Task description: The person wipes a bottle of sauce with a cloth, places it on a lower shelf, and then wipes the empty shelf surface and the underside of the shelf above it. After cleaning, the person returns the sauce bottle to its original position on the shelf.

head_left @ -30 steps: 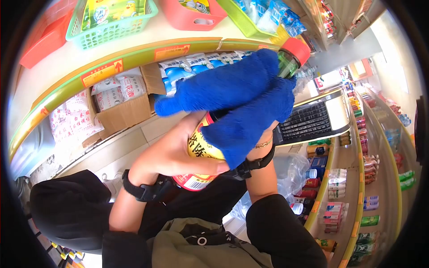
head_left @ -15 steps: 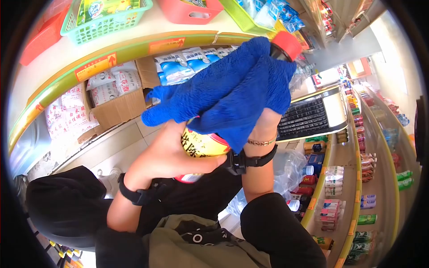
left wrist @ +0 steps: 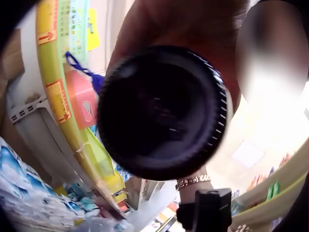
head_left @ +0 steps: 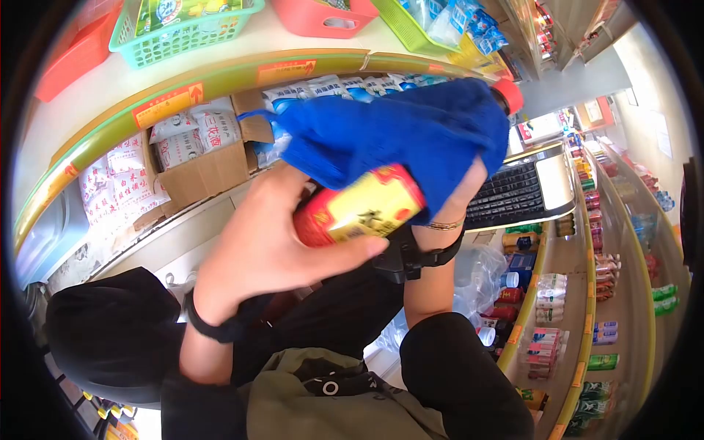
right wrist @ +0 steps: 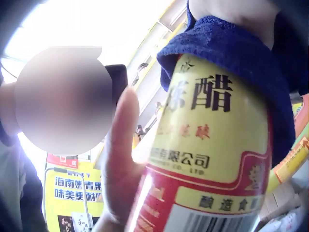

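In the head view my left hand grips the lower part of a vinegar bottle with a yellow and red label, its thumb along the near side. The bottle lies tilted, its red cap pointing to the upper right. A blue cloth covers the bottle's upper half. My right hand holds the cloth around the bottle, its fingers mostly hidden beneath the fabric. The bottle's dark round base fills the left wrist view. In the right wrist view, the label shows below the cloth.
Baskets of packets line the shelf top ahead. An open carton of white pouches sits on the level below. A black keyboard lies beyond my right wrist. Shelves of drinks run along the right, near clear plastic-wrapped bottles.
The bottle has turned in my left hand, showing another side of its label. Cloth, cap and right hand have shifted right, and the cloth now lies more spread along the bottle.
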The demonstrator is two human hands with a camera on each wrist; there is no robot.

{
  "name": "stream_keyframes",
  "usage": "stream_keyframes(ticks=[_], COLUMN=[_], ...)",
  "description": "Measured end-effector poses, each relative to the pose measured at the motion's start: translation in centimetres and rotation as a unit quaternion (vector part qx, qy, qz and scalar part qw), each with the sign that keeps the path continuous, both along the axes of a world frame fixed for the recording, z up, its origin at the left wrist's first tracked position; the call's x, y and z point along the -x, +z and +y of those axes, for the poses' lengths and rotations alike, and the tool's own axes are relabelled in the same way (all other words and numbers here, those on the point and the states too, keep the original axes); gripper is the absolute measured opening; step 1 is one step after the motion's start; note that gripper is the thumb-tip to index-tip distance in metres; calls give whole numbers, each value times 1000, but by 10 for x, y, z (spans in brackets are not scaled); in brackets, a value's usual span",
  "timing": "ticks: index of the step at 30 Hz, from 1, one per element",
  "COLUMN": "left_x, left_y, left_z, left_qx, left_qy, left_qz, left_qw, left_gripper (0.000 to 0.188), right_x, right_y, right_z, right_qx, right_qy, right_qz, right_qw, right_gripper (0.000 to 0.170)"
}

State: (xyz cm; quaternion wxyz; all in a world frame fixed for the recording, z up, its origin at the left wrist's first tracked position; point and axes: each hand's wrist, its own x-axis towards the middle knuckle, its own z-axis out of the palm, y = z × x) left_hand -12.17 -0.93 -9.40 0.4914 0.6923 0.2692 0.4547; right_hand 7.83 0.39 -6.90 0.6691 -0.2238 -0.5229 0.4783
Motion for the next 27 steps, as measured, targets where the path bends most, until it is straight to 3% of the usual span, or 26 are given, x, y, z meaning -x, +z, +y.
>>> stream_keyframes(ticks=[1, 2, 5, 10, 12, 13, 15, 16, 17, 19, 20, 24, 27], left_x=[3, 4, -2, -15, -23, -22, -19, -23, -25, -26, -27, -30, -31], left_y=[-2, -4, -20, -17, -21, -22, -25, -25, -28, -32, -33, -36, -32], left_z=[5, 9, 9, -4, -5, -4, 0, 0, 1, 1, 3, 3, 0], left_qx=[136, 252, 269, 236, 126, 125, -57, -113, -113, -204, -215, -243, -168], left_qy=[-122, -220, -273, -191, -54, -52, 91, 153, 151, 262, 276, 297, 241], left_qz=[-89, -160, -196, -189, -204, -206, -11, -3, -4, 116, 114, 120, 41], left_qw=[979, 929, 903, 934, 969, 969, 994, 982, 982, 936, 930, 915, 955], left_gripper=[60, 49, 48, 54, 54, 54, 53, 51, 51, 51, 52, 51, 50], right_x=[1, 2, -1, -5, -6, -6, -6, -1, 5, 17, 16, 14, 5], right_y=[0, 1, 2, 3, 6, 7, 9, 7, 5, 3, 1, -3, -7], right_z=[1, 1, 2, 1, 6, 7, 7, 7, 8, 10, 11, 10, 13], right_qx=[0, 1, 6, 9, 5, 3, 4, 20, 20, 47, 50, 34, 7], right_qy=[1, -6, -26, -68, -75, -80, -95, -87, -89, -185, -140, -156, -124], right_qz=[-1, 1, 1, 13, 19, 22, 31, 52, 52, 34, 54, 4, 38], right_qw=[1000, 1000, 1000, 998, 997, 997, 995, 995, 994, 981, 987, 987, 992], right_gripper=[31, 30, 30, 29, 29, 29, 29, 25, 25, 35, 37, 36, 23])
